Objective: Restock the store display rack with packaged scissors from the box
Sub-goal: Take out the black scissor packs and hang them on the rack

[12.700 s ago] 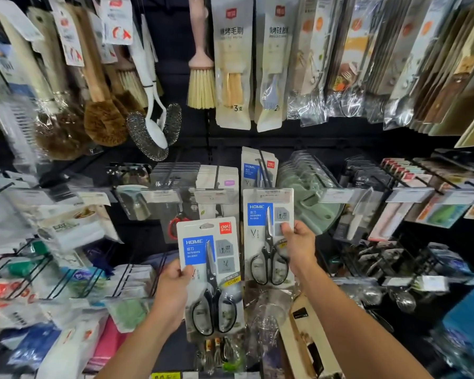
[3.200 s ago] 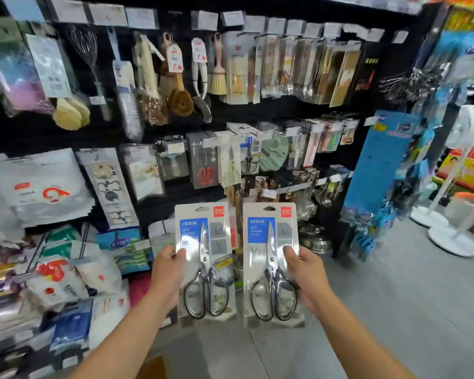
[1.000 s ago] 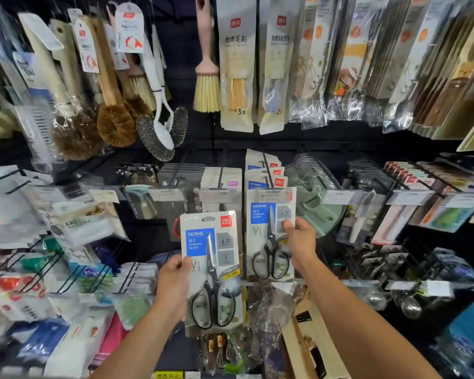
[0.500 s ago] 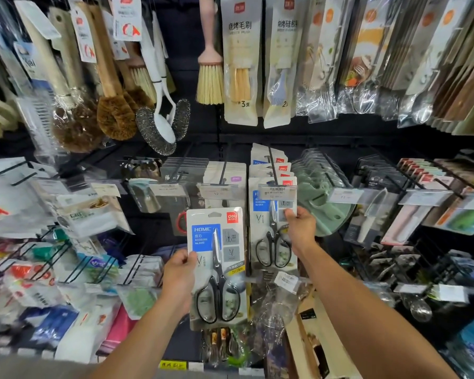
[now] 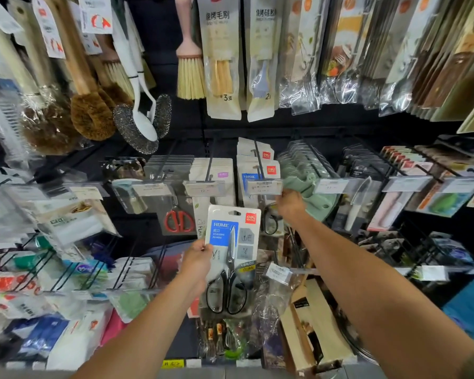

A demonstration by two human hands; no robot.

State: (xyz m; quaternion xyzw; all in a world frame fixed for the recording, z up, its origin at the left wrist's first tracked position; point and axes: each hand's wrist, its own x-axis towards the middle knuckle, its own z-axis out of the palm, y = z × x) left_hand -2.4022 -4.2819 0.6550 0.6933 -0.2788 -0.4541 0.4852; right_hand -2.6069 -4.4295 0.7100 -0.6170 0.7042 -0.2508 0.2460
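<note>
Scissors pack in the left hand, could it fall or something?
Maybe. The left hand pinches the scissors pack only by one edge, so it might slip down. The right hand holds a second pack at the hook behind the price tag; its hole is hidden, so it could miss and drop.

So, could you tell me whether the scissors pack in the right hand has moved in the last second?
Yes: the scissors pack went rearward, passing behind the price tag.
</note>
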